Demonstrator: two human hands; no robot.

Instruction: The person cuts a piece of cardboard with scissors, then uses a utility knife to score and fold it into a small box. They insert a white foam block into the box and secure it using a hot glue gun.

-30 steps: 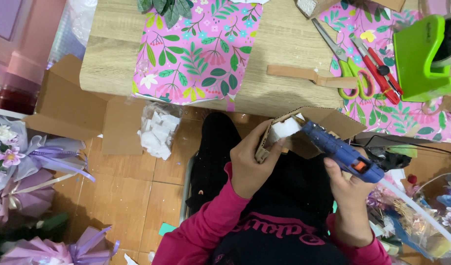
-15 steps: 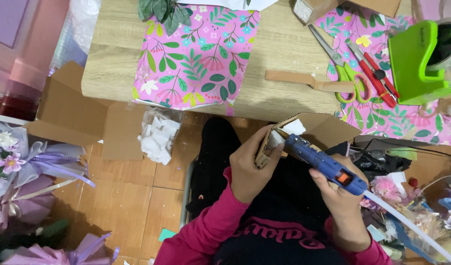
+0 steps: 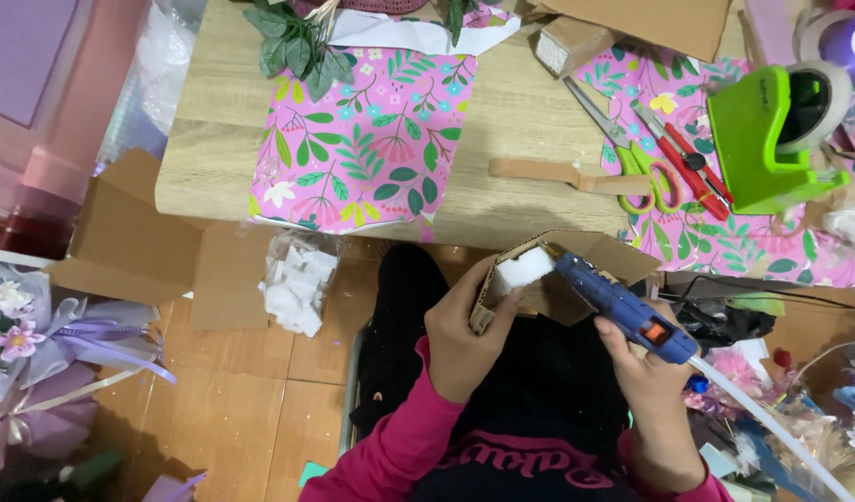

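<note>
Overhead, two hands (image 3: 465,339) (image 3: 646,390), one glue gun (image 3: 623,311), one cardboard piece (image 3: 539,279).

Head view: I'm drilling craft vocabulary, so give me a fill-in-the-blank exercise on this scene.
1. The right hand holds a blue ____ gun.
2. The left hand holds a cardboard piece with white ____ in it.
3. The scissors on the table have ____ handles.
4. The tape dispenser is ____.

Missing words: glue; foam; green; green
</note>
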